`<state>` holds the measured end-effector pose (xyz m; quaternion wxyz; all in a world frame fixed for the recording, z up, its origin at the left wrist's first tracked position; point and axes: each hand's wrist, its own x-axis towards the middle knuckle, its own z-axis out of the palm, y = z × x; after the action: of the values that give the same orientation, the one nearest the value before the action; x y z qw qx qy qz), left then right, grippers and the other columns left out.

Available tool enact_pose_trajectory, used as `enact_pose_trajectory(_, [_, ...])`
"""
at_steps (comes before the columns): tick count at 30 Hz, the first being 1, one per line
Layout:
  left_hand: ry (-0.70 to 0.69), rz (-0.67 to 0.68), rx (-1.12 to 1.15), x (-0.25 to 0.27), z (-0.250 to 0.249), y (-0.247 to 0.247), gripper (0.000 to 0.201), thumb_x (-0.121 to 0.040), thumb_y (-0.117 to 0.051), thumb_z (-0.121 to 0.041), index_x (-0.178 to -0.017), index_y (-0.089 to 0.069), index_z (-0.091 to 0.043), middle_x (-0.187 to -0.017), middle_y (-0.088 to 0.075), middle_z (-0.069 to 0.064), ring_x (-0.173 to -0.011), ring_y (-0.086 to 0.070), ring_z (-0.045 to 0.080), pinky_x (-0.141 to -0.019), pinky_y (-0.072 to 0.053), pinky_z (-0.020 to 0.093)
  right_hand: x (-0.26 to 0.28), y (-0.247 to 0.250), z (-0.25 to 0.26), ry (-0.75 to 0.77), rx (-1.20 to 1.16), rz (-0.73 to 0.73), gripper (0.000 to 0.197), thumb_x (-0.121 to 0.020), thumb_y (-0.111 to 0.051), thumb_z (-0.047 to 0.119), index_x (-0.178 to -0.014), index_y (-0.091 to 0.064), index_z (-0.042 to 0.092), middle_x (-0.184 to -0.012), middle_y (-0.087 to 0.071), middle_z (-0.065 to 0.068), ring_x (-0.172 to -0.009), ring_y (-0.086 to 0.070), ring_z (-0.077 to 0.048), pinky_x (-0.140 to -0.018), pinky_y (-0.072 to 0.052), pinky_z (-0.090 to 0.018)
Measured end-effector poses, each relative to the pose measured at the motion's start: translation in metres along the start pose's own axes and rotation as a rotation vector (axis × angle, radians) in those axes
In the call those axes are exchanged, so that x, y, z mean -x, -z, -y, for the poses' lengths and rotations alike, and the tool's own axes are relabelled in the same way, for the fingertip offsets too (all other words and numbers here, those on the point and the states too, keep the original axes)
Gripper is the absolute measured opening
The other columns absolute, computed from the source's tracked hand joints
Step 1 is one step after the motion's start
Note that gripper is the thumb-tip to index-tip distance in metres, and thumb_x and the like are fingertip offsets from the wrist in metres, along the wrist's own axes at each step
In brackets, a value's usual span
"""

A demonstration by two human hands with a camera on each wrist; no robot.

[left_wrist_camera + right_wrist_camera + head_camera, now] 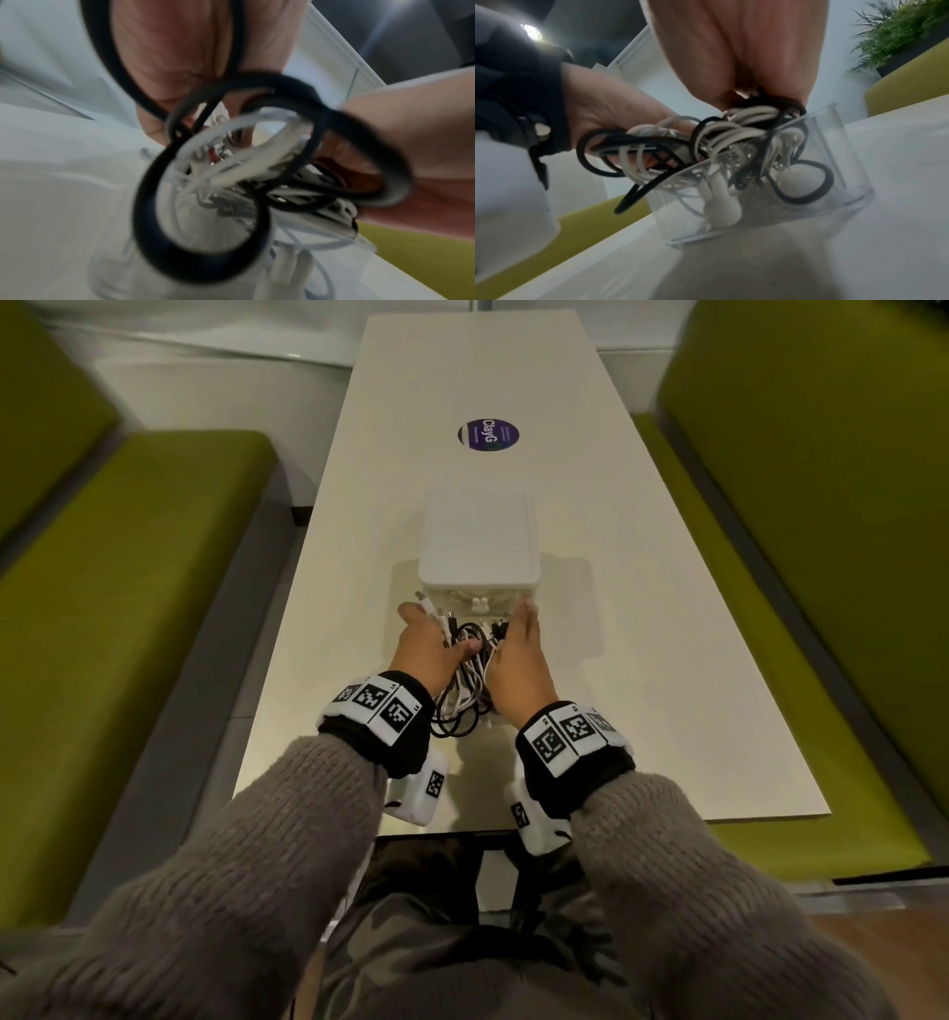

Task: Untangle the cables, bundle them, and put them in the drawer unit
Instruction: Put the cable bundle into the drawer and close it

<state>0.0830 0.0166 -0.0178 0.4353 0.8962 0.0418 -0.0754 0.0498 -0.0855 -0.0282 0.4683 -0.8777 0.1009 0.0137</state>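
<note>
A tangle of black and white cables hangs between my two hands just in front of the white drawer unit. My left hand grips the bundle from the left, fingers curled under the loops. From the right, my right hand holds the cables, thumb and fingers closing on them. In the right wrist view, part of the bundle dips into a clear plastic drawer that lies on the table. The left wrist view is blurred and filled with cable loops.
The long white table has a round purple sticker behind the drawer unit. Green upholstered benches run along both sides. A potted plant stands beyond the right bench.
</note>
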Motion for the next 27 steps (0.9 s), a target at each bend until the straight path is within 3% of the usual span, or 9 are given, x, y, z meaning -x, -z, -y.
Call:
enact_pose_trajectory(3, [-0.014, 0.001, 0.031, 0.002, 0.0, 0.004, 0.06, -0.086, -0.066, -0.019, -0.124, -0.024, 0.001, -0.117, -0.056, 0.02, -0.107, -0.057, 0.032, -0.078, -0.038, 0.025, -0.002, 0.0, -0.003, 0.003, -0.124, -0.111, 0.049, -0.094, -0.033, -0.001, -0.142, -0.025, 0.005, -0.146, -0.031, -0.01, -0.119, -0.045, -0.019, -0.095, -0.035, -0.022])
enact_pose_trajectory(5, [-0.021, 0.041, -0.073, 0.004, 0.001, 0.005, 0.051, -0.094, -0.054, -0.02, -0.128, -0.026, 0.004, -0.121, -0.054, 0.022, -0.11, -0.054, 0.034, -0.078, -0.037, 0.027, -0.002, -0.002, -0.004, -0.017, -0.065, -0.123, 0.044, -0.092, -0.033, -0.004, -0.136, -0.031, 0.001, -0.14, -0.037, -0.014, -0.115, -0.049, -0.024, -0.089, -0.038, -0.025])
enact_pose_trajectory(6, [-0.039, 0.067, -0.144, 0.004, 0.002, 0.005, 0.046, -0.097, -0.048, -0.019, -0.129, -0.027, 0.006, -0.124, -0.051, 0.024, -0.113, -0.051, 0.035, -0.079, -0.036, 0.028, -0.002, -0.002, -0.005, -0.026, -0.009, -0.086, 0.048, -0.092, -0.033, -0.005, -0.14, -0.028, -0.002, -0.144, -0.034, -0.017, -0.124, -0.045, -0.03, -0.096, -0.04, -0.03])
enact_pose_trajectory(8, [-0.067, 0.114, -0.272, 0.005, 0.003, 0.004, 0.046, -0.1, -0.039, -0.017, -0.134, -0.025, 0.01, -0.132, -0.038, 0.027, -0.116, -0.044, 0.035, -0.086, -0.034, 0.027, -0.003, -0.002, -0.003, -0.031, 0.176, 0.021, 0.055, -0.092, -0.032, -0.009, -0.145, -0.015, -0.006, -0.155, -0.017, -0.023, -0.144, -0.022, -0.033, -0.108, -0.033, -0.038])
enact_pose_trajectory(11, [-0.083, 0.103, -0.337, 0.005, 0.007, 0.0, 0.056, -0.098, -0.045, -0.015, -0.141, -0.018, 0.008, -0.134, -0.026, 0.024, -0.112, -0.041, 0.027, -0.093, -0.031, 0.019, -0.001, 0.0, 0.001, -0.076, 0.27, 0.138, 0.057, -0.092, -0.033, -0.01, -0.143, -0.009, -0.011, -0.155, -0.015, -0.026, -0.148, 0.002, -0.031, -0.113, -0.029, -0.038])
enact_pose_trajectory(16, [-0.264, 0.135, -0.423, 0.011, 0.007, -0.003, 0.048, -0.092, -0.049, -0.007, -0.136, -0.033, -0.002, -0.136, -0.032, 0.023, -0.116, -0.045, 0.037, -0.094, -0.041, 0.037, -0.004, -0.002, -0.001, -0.115, 0.21, 0.137, 0.066, -0.09, -0.04, -0.009, -0.142, 0.0, -0.014, -0.147, -0.03, -0.03, -0.147, -0.011, -0.03, -0.113, -0.022, -0.025])
enact_pose_trajectory(20, [-0.215, 0.175, -0.474, 0.008, -0.003, 0.001, 0.038, -0.097, -0.04, -0.017, -0.132, -0.038, -0.002, -0.133, -0.037, 0.023, -0.115, -0.045, 0.039, -0.095, -0.041, 0.043, -0.003, -0.002, 0.0, -0.077, 0.196, 0.149, 0.061, -0.095, -0.037, -0.002, -0.145, -0.003, -0.008, -0.157, -0.012, -0.024, -0.148, 0.005, -0.031, -0.116, -0.024, -0.039])
enact_pose_trajectory(22, [-0.201, 0.206, -0.499, 0.004, -0.004, 0.001, 0.038, -0.099, -0.035, -0.022, -0.131, -0.04, -0.001, -0.128, -0.038, 0.023, -0.114, -0.044, 0.038, -0.097, -0.039, 0.043, -0.002, -0.002, -0.001, -0.04, 0.203, 0.143, 0.063, -0.095, -0.038, -0.002, -0.147, -0.002, -0.005, -0.159, -0.005, -0.021, -0.148, 0.008, -0.031, -0.117, -0.022, -0.039])
enact_pose_trajectory(27, [-0.152, 0.224, -0.539, -0.003, -0.001, -0.001, 0.032, -0.098, -0.035, -0.012, -0.124, -0.047, 0.003, -0.12, -0.047, 0.023, -0.112, -0.046, 0.036, -0.091, -0.041, 0.037, -0.002, -0.002, -0.002, 0.097, 0.176, 0.124, 0.059, -0.096, -0.033, 0.0, -0.148, -0.024, 0.025, -0.158, -0.004, -0.024, -0.148, 0.008, -0.031, -0.119, -0.017, -0.044])
